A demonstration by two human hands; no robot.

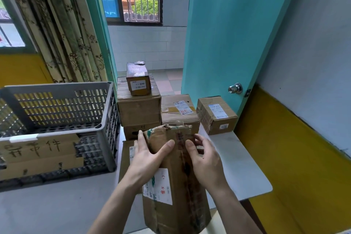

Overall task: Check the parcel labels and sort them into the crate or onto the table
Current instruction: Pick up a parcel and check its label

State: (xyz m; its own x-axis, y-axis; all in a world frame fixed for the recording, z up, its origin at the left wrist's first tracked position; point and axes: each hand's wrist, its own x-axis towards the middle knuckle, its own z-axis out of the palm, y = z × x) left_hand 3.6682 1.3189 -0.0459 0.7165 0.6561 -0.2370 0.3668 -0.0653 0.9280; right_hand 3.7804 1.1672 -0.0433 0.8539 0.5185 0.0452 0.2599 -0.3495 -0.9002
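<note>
A long, worn cardboard parcel [176,192] with a white label stands on end low in the middle of the head view. My left hand [150,156] grips its upper left side, thumb across the front. My right hand [205,159] holds the upper right edge with curled fingers. A grey slatted crate [57,119] with a handwritten cardboard sign stands at the left. The white table [237,165] runs along the right, and a small labelled box [216,115] sits at its far end.
Stacked brown boxes [139,108] stand behind the held parcel, with a small box marked 0042 [138,79] on top. Another labelled box [179,110] is beside them. An open teal door [228,43] with a knob is behind the table. Curtains hang at the left.
</note>
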